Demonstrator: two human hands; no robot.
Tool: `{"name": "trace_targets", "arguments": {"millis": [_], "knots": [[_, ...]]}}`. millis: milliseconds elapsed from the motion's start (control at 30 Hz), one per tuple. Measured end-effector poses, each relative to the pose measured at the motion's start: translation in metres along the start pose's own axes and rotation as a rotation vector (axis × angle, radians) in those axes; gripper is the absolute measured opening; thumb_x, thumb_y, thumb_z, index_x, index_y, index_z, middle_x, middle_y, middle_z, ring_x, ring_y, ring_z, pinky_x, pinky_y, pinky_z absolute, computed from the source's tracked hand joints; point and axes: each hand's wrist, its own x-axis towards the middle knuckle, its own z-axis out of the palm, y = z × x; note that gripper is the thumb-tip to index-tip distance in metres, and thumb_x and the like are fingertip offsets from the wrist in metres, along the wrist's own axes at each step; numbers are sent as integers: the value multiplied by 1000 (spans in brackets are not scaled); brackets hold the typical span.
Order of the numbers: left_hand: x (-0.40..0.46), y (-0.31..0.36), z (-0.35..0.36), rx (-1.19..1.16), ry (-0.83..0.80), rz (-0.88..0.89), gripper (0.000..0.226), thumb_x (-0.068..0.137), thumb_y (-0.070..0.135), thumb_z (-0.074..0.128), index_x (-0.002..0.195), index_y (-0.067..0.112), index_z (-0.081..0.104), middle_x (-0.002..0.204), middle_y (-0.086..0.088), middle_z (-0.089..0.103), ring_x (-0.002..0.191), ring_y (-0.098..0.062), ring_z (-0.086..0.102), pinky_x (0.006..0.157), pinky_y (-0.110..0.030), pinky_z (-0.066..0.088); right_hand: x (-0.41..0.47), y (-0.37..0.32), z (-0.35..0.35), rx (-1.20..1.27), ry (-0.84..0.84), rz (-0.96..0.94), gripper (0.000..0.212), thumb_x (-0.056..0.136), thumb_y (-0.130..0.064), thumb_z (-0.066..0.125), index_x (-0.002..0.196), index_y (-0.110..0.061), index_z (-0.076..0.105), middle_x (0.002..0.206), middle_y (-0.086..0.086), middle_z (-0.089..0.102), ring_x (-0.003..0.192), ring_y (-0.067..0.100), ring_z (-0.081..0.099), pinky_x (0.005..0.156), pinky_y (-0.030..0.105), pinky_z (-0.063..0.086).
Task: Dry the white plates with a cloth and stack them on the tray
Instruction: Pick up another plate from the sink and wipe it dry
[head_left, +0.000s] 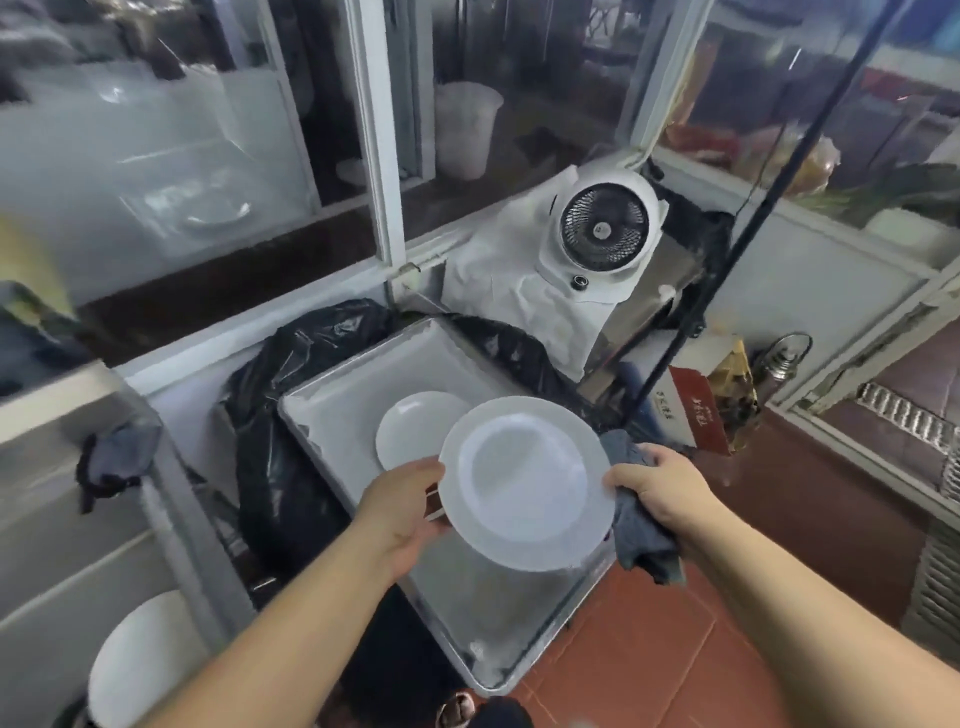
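I hold a white plate (524, 480) face up above the metal tray (363, 374). My left hand (402, 512) grips its left rim. My right hand (660, 486) holds a grey-blue cloth (641, 535) bunched against the plate's right rim. A smaller white plate (410, 426) lies flat on the tray, partly hidden behind the held plate. Another white plate (137, 660) sits at the lower left on the counter.
Black plastic bags (291, 415) surround the tray on the left and back. A white fan (605, 228) stands behind it by the glass partition. A dark cloth (111, 462) hangs at the left counter edge. Red floor tiles (649, 649) lie at the right.
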Motion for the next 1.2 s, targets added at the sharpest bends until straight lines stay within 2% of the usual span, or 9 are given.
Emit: {"name": "trace_targets", "arguments": {"millis": [100,267,433,533,600,733,933,1067,1200], "knots": [[15,3,-6,-2,49,22,25,98,5,63,119,8,77,105,-12,80,92,-26,74,78,-40,64,30,-16,18,-115,-9,-20,17,72,-19,83,87,-19,77,84,3,80,83,29,77,79,51,64],[40,8,-15,-47,216,49,26,104,6,58,125,13,71,113,-12,79,104,-30,75,97,-52,60,95,-37,60,-258,-126,-49,17,72,-16,86,85,-12,76,92,15,78,92,37,73,87,55,61],[72,3,-15,39,420,85,35,96,4,51,92,23,80,97,-8,81,86,-29,75,78,-42,60,167,-45,100,-364,-261,-93,22,76,-18,86,92,-10,72,98,15,76,91,33,72,86,49,58],[93,-6,-10,108,552,84,31,84,19,56,100,31,80,102,1,80,98,-29,75,92,-45,61,205,-46,117,-406,-323,-116,26,78,-19,84,93,-4,68,97,20,74,82,32,70,75,42,57],[108,-13,-9,131,631,71,29,86,23,60,103,39,77,105,9,79,103,-21,74,95,-50,61,226,-46,126,-426,-362,-136,23,79,-18,82,89,-4,66,93,18,74,83,34,70,78,47,58],[137,-26,-11,203,722,67,39,88,20,59,78,56,72,88,22,75,97,-15,72,90,-43,62,260,-45,143,-474,-423,-168,21,80,-19,80,90,-11,64,90,10,72,85,29,69,76,41,56],[171,-37,-20,376,806,25,23,95,18,61,88,39,67,98,14,72,94,-18,69,74,-32,57,289,-39,168,-549,-437,-209,24,76,-23,80,92,-14,65,89,5,71,83,24,67,78,42,55],[185,-42,-30,490,802,-7,14,101,22,59,105,33,68,101,10,71,91,-19,69,77,-36,62,300,-37,184,-611,-439,-263,20,78,-29,76,91,-23,63,85,-5,68,77,13,63,58,27,43],[193,-47,-33,509,863,-7,19,101,22,56,102,29,73,91,7,73,83,-22,70,74,-42,63,303,-36,197,-663,-415,-267,21,77,-32,74,85,-28,55,83,-11,63,72,7,57,56,23,35]]}}
